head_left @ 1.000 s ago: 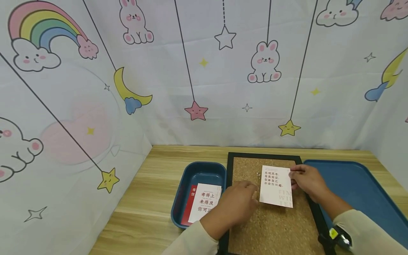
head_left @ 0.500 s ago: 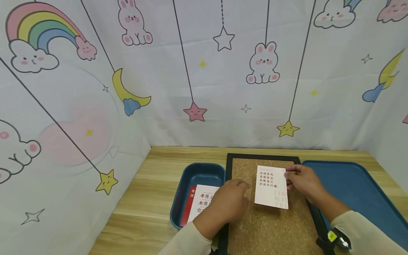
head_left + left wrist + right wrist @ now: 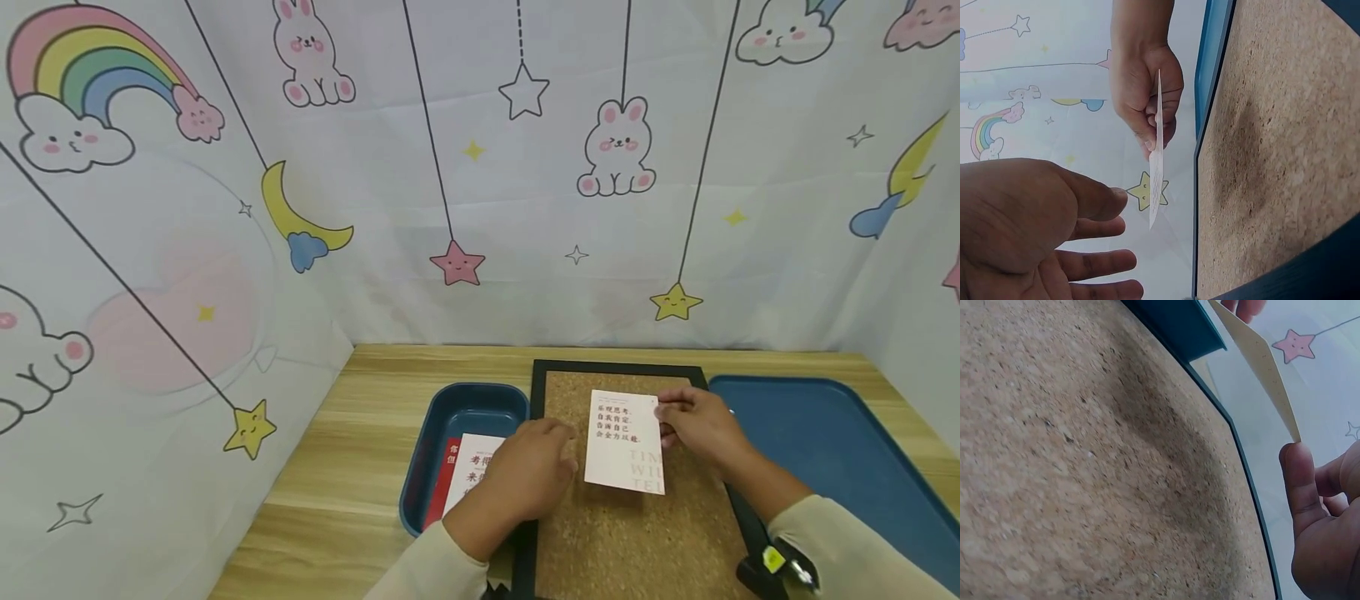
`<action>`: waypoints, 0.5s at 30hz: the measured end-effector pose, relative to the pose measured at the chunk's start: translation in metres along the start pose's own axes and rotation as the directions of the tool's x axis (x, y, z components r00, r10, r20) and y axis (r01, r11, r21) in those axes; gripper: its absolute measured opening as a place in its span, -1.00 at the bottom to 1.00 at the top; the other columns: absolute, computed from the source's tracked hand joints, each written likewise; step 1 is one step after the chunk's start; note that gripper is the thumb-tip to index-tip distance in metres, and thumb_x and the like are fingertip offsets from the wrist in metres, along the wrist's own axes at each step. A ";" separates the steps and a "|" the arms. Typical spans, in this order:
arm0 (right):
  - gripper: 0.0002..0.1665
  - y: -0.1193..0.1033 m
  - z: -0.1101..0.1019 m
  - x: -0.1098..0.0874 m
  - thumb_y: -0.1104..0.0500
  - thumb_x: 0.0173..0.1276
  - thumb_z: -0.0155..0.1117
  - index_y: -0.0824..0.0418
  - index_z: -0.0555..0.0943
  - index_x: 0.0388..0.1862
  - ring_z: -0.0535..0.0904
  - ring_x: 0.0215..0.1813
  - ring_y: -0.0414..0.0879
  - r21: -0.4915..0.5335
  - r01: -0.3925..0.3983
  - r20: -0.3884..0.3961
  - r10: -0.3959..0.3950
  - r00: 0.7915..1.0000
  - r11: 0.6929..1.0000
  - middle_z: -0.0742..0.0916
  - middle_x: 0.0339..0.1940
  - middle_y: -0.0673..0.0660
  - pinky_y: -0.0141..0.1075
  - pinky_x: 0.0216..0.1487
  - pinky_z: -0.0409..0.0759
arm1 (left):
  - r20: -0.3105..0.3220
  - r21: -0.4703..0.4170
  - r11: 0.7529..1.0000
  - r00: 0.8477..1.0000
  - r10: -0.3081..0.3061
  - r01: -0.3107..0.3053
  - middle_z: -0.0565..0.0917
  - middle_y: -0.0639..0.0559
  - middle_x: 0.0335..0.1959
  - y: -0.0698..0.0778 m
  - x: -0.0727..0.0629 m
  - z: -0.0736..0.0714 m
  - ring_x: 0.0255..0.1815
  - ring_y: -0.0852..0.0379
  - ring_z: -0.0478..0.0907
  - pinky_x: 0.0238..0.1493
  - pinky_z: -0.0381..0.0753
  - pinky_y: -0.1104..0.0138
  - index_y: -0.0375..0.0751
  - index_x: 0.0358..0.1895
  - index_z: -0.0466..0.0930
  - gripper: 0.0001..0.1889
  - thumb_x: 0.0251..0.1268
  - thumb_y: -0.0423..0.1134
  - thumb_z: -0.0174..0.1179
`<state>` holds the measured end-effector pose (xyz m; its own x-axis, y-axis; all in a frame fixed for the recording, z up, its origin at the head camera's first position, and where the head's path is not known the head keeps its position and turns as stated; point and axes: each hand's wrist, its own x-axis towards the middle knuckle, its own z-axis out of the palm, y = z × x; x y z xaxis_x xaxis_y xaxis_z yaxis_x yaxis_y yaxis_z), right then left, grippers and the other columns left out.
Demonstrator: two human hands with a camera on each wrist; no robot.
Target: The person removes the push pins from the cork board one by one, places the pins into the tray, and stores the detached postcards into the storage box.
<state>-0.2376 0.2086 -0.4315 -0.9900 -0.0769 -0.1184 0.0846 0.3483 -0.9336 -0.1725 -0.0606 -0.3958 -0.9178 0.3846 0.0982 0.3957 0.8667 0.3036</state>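
Observation:
My right hand (image 3: 697, 425) pinches a white card (image 3: 624, 442) by its right edge, thumb and fingers on either side. The card bears red Chinese characters and pale capital letters, and is held above a black-framed cork board (image 3: 637, 554), on which its shadow falls. Just left of the card is my left hand (image 3: 531, 471), holding nothing. In the left wrist view its fingers (image 3: 1094, 264) extend toward the card, a gap between them. That view shows the card (image 3: 1157, 169) nearly edge-on.
Left of the board stands a blue basin (image 3: 414, 467) with a red card (image 3: 444, 483) and a white card (image 3: 474, 458) inside, partly covered by my left arm. A flat blue tray (image 3: 810, 433) lies on the right. Patterned white cloth (image 3: 525, 308) hangs behind the wooden table (image 3: 315, 500).
The card has shifted left over the cork board in my right hand's pinch. My left hand has moved left too, now covering more of the white card in the basin.

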 end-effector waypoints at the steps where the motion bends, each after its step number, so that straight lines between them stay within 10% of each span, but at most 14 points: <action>1: -0.53 0.000 0.001 0.000 0.26 0.61 0.08 0.50 0.36 0.37 0.65 -0.22 0.00 0.001 -0.002 -0.002 0.002 1.000 1.000 0.65 -0.04 0.30 -0.07 -0.21 0.70 | 0.000 -0.004 1.000 1.000 -0.002 0.002 0.59 0.05 0.29 0.000 0.000 0.000 0.35 0.00 0.47 0.29 0.49 0.10 -0.07 0.28 0.62 -0.60 0.44 -0.11 0.27; 15: -0.56 -0.003 0.014 -0.004 0.29 0.59 0.09 0.49 0.38 0.33 0.65 -0.23 0.03 0.039 0.002 0.006 -0.002 1.000 0.999 0.64 -0.06 0.30 -0.08 -0.21 0.70 | 0.004 -0.044 0.998 0.999 -0.049 0.049 0.59 0.03 0.29 -0.008 -0.004 -0.001 0.37 -0.03 0.46 0.31 0.47 0.04 -0.07 0.26 0.63 -0.61 0.43 -0.13 0.29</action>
<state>-0.2318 0.1942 -0.4327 -0.9895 -0.0829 -0.1185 0.0872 0.3112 -0.9463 -0.1722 -0.0692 -0.3972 -0.9359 0.3431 0.0798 0.3486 0.8696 0.3496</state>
